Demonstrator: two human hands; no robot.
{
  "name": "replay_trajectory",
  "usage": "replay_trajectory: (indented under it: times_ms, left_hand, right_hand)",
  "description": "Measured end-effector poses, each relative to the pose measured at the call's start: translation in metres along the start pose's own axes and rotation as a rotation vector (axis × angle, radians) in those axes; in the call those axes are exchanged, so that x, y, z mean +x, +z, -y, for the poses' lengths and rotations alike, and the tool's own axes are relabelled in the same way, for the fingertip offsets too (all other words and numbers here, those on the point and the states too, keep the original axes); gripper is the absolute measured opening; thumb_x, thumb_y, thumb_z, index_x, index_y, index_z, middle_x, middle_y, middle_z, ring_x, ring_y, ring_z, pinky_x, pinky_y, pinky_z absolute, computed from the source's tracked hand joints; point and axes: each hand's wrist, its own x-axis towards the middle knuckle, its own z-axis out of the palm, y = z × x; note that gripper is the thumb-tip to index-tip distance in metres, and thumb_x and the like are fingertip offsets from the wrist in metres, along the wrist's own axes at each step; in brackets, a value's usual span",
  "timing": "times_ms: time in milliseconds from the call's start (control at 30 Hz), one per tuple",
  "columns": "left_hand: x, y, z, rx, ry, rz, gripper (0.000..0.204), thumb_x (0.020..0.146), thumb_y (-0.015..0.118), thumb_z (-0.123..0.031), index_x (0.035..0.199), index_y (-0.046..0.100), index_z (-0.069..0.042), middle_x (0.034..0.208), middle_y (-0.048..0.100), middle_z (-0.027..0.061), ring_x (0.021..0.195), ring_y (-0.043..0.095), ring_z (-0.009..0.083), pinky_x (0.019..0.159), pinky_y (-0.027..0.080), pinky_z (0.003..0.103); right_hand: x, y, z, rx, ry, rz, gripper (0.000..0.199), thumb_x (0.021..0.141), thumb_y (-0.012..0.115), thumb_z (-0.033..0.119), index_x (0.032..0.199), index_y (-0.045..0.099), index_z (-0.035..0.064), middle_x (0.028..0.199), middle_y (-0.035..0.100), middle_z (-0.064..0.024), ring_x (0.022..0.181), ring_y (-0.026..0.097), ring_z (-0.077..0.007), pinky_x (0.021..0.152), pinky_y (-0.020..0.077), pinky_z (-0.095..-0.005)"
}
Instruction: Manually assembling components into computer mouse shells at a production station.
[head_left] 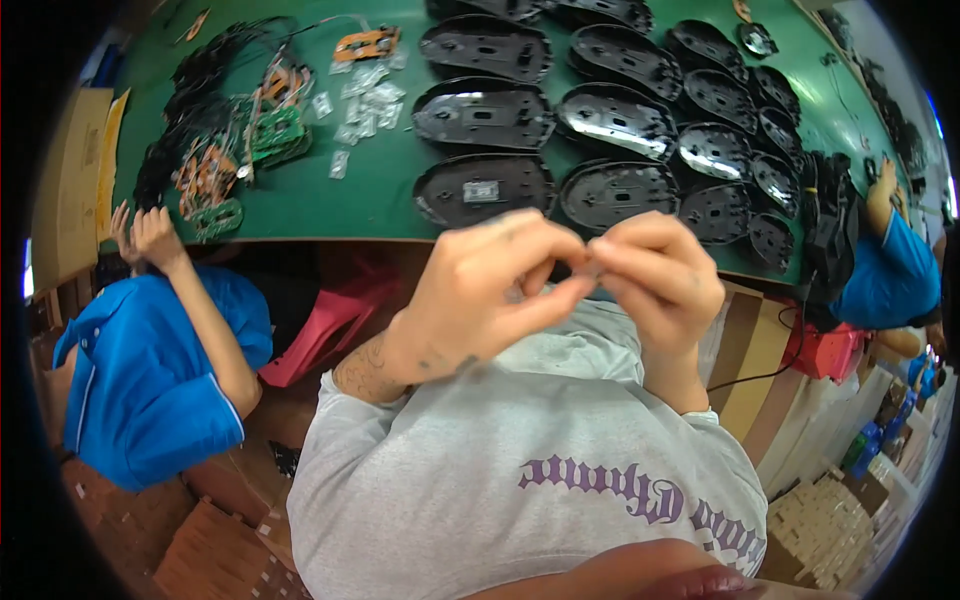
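Note:
My left hand (490,285) and my right hand (660,275) meet in front of my chest, just off the near edge of the table. Both are closed in a pinch, fingertips close together around something small that I cannot make out. Beyond them, a black plastic shell (485,205) lies hollow side up near the table edge, with a small clear plastic packet (481,191) inside it. Another black shell (618,195) lies to its right, partly behind my right hand.
The green table (330,215) bears several rows of black shells, a pile of clear packets (372,105), green circuit boards (278,135), orange boards (208,172) and black cables (205,75). People in blue shirts sit at left (160,360) and right (890,265). A pink chair (325,325) stands left.

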Motion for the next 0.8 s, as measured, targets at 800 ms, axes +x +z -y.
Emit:
replay_trajectory:
  times_ms: [800]
  left_hand:
    - [-0.028, 0.053, 0.025, -0.752, -0.609, 0.277, 0.035, 0.1, 0.048, -0.022, 0.122, 0.064, 0.001, 0.064, 0.047, -0.0047, 0.058, 0.037, 0.0032, 0.052, 0.028, 0.021]
  right_hand:
    - [-0.016, -0.035, -0.009, -0.352, 0.132, 0.07, 0.024, 0.063, 0.081, -0.001, 0.084, 0.07, 0.0031, 0.089, 0.07, -0.008, 0.078, 0.067, -0.0223, 0.067, 0.0512, -0.0305]
